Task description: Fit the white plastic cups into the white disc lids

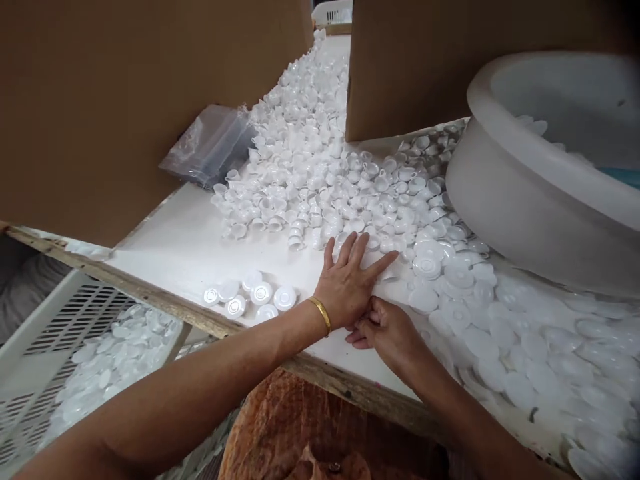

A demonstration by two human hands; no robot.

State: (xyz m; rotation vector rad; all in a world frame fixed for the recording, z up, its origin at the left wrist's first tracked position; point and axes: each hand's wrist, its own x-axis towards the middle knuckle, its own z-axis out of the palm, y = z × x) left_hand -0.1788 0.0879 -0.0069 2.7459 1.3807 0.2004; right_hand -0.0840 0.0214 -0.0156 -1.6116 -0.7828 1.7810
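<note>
My left hand reaches over the white tabletop with its fingers spread, close to the near edge of a heap of small white plastic cups. A gold bracelet circles the left wrist. Partly under the left palm is my right hand, its fingers curled in; whatever they pinch, if anything, is hidden. Flat white discs like small saucers lie just right of the left fingertips. To the left, several round white pieces with ringed faces stand grouped near the table's front edge.
A big white tub holding white pieces stands at right. Cardboard walls rise behind, with a clear plastic bag against the left one. Below left, a white slatted basket holds more pieces. A wooden strip edges the table.
</note>
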